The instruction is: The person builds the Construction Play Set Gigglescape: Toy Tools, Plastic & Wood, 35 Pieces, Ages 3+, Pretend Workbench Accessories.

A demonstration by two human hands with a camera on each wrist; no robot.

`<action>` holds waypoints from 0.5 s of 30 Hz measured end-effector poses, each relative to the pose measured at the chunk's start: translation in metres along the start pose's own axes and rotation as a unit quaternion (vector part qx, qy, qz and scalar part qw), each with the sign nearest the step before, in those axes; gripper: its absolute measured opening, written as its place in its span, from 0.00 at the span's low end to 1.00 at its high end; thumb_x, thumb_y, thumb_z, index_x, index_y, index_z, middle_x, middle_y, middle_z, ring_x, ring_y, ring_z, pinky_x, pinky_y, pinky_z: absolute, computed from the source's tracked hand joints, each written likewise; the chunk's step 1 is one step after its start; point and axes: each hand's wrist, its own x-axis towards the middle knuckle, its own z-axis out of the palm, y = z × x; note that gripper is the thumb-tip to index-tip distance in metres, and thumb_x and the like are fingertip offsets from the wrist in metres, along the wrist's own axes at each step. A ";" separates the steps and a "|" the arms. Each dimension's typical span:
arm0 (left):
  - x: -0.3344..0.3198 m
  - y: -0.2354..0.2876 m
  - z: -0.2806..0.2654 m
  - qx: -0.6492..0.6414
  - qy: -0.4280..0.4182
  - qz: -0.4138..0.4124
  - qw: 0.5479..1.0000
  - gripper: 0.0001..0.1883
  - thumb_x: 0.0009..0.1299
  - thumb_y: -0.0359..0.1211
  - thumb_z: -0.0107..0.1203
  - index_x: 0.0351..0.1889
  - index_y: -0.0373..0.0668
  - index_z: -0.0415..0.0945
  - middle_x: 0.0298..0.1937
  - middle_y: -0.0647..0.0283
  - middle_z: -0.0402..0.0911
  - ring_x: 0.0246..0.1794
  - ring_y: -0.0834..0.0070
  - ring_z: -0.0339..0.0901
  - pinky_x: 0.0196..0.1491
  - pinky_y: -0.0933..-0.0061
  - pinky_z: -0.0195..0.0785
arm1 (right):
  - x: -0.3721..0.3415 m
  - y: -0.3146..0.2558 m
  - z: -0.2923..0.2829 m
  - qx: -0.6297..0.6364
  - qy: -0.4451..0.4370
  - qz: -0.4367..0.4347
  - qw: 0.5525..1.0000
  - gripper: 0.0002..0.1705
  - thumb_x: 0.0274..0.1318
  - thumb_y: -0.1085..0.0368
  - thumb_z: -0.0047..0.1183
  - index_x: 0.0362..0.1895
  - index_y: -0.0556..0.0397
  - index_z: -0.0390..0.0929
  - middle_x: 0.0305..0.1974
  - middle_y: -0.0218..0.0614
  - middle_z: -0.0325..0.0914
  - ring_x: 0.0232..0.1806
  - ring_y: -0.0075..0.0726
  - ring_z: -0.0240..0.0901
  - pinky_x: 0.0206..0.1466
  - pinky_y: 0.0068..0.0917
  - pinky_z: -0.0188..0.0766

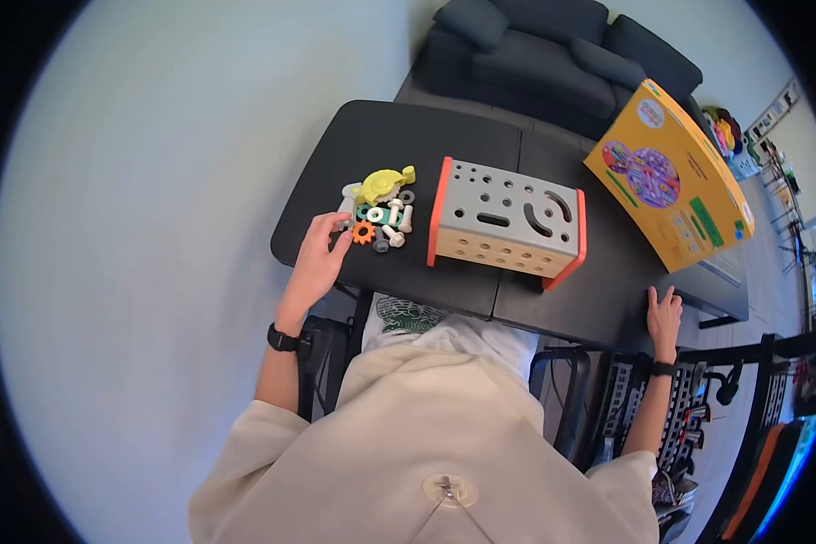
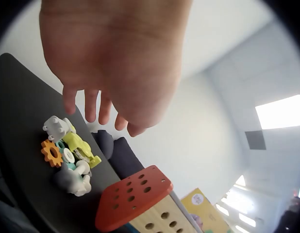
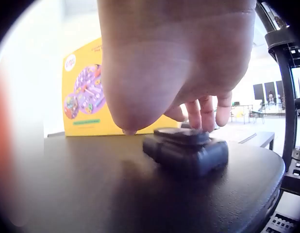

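My left hand [image 1: 322,254] hovers at the near left edge of a pile of toy parts, fingers loosely spread and holding nothing. Around its fingertips lie an orange gear [image 1: 364,232], a light grey piece [image 2: 56,128], a yellow-green toy part [image 1: 383,188], white bolts [image 1: 393,238] and a dark grey bolt [image 1: 381,244]. At the table's front right edge my right hand [image 1: 665,319] has its fingers extended. A blocky black object [image 3: 186,153] sits on the tabletop below that hand in the right wrist view, overlapped by the fingertips.
A toy workbench [image 1: 508,213] with a grey holed top and red-orange ends stands mid-table. To its right, a large yellow box [image 1: 671,177] stands upright on the black table [image 1: 408,127]. Behind is a dark sofa [image 1: 544,68]; a black rack [image 1: 680,417] is at the right.
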 end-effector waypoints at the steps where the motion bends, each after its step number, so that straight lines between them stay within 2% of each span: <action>1: 0.000 -0.002 0.002 0.006 0.017 -0.023 1.000 0.17 0.81 0.34 0.55 0.65 0.42 0.75 0.63 0.57 0.76 0.61 0.63 0.77 0.63 0.62 0.70 | -0.007 -0.020 -0.024 0.041 -0.027 -0.007 0.999 0.44 0.79 0.38 0.42 0.79 0.63 0.59 0.65 0.59 0.68 0.66 0.65 0.68 0.69 0.47 0.69; 2: 0.001 -0.006 0.004 0.012 0.033 -0.045 0.998 0.17 0.80 0.33 0.56 0.65 0.42 0.75 0.62 0.56 0.76 0.59 0.64 0.77 0.61 0.62 0.71 | -0.012 -0.035 -0.038 0.043 -0.029 -0.011 0.999 0.44 0.79 0.38 0.42 0.79 0.63 0.59 0.65 0.59 0.68 0.66 0.65 0.68 0.69 0.47 0.69; 3: 0.003 -0.019 0.008 0.018 0.055 -0.036 0.998 0.17 0.79 0.32 0.57 0.64 0.42 0.75 0.60 0.56 0.77 0.54 0.65 0.78 0.57 0.63 0.74 | -0.019 -0.047 -0.048 0.143 -0.037 -0.068 0.987 0.40 0.80 0.42 0.43 0.78 0.63 0.62 0.64 0.58 0.70 0.65 0.62 0.70 0.68 0.45 0.69; 4: 0.005 -0.026 0.010 0.022 0.056 -0.040 0.997 0.17 0.79 0.32 0.57 0.64 0.42 0.75 0.60 0.56 0.77 0.54 0.65 0.78 0.57 0.63 0.74 | -0.029 -0.064 -0.064 0.242 -0.044 -0.124 0.961 0.37 0.81 0.45 0.44 0.77 0.63 0.64 0.63 0.56 0.71 0.63 0.59 0.72 0.67 0.42 0.70; 5: 0.007 -0.031 0.013 0.025 0.060 -0.062 0.996 0.18 0.79 0.31 0.57 0.65 0.42 0.75 0.59 0.56 0.77 0.53 0.65 0.79 0.56 0.63 0.74 | -0.048 -0.099 -0.104 0.287 -0.110 -0.121 0.944 0.31 0.82 0.52 0.46 0.75 0.63 0.67 0.58 0.48 0.74 0.60 0.48 0.74 0.66 0.34 0.69; 6: 0.010 -0.035 0.015 0.027 0.064 -0.084 0.994 0.18 0.79 0.31 0.57 0.65 0.42 0.75 0.59 0.57 0.77 0.52 0.64 0.79 0.55 0.64 0.75 | -0.062 -0.119 -0.121 0.338 -0.128 -0.170 0.917 0.28 0.80 0.57 0.49 0.73 0.62 0.70 0.53 0.44 0.78 0.55 0.40 0.76 0.63 0.31 0.71; 7: 0.013 -0.039 0.015 0.036 0.066 -0.083 0.994 0.18 0.78 0.31 0.58 0.64 0.41 0.75 0.58 0.56 0.78 0.50 0.65 0.80 0.54 0.64 0.75 | -0.073 -0.136 -0.133 0.372 -0.175 -0.186 0.892 0.27 0.78 0.58 0.51 0.71 0.62 0.73 0.53 0.47 0.80 0.54 0.42 0.79 0.61 0.34 0.74; 8: 0.014 -0.042 0.016 0.038 0.063 -0.084 0.994 0.18 0.78 0.31 0.58 0.64 0.41 0.75 0.58 0.56 0.78 0.50 0.65 0.80 0.54 0.64 0.75 | -0.087 -0.157 -0.155 0.394 -0.219 -0.199 0.870 0.25 0.76 0.61 0.53 0.69 0.61 0.74 0.48 0.45 0.82 0.50 0.40 0.80 0.58 0.33 0.75; 11: 0.027 -0.041 0.022 0.047 0.070 -0.090 0.992 0.17 0.78 0.31 0.57 0.63 0.40 0.76 0.57 0.56 0.78 0.49 0.65 0.79 0.53 0.65 0.75 | -0.114 -0.202 -0.175 0.428 -0.277 -0.264 0.819 0.22 0.73 0.64 0.56 0.67 0.57 0.78 0.47 0.44 0.83 0.47 0.43 0.83 0.53 0.34 0.79; 12: 0.031 -0.035 0.021 0.090 0.080 -0.067 0.991 0.17 0.78 0.30 0.57 0.63 0.40 0.76 0.57 0.56 0.77 0.48 0.65 0.79 0.52 0.65 0.75 | -0.119 -0.214 -0.178 0.435 -0.305 -0.274 0.802 0.21 0.73 0.64 0.56 0.66 0.56 0.79 0.47 0.44 0.84 0.47 0.43 0.83 0.52 0.35 0.79; 14: 0.041 -0.019 0.017 0.132 0.090 -0.045 0.986 0.16 0.78 0.30 0.57 0.63 0.40 0.76 0.58 0.56 0.77 0.48 0.65 0.79 0.51 0.65 0.75 | -0.126 -0.238 -0.176 0.445 -0.304 -0.269 0.798 0.20 0.72 0.64 0.57 0.64 0.56 0.80 0.45 0.44 0.84 0.45 0.45 0.84 0.50 0.35 0.80; 15: 0.045 -0.007 0.015 0.123 0.099 -0.032 0.987 0.16 0.78 0.29 0.57 0.62 0.40 0.77 0.53 0.57 0.77 0.43 0.68 0.78 0.47 0.66 0.74 | -0.134 -0.252 -0.168 0.471 -0.277 -0.249 0.800 0.18 0.72 0.64 0.57 0.61 0.57 0.81 0.44 0.46 0.85 0.44 0.48 0.84 0.48 0.37 0.80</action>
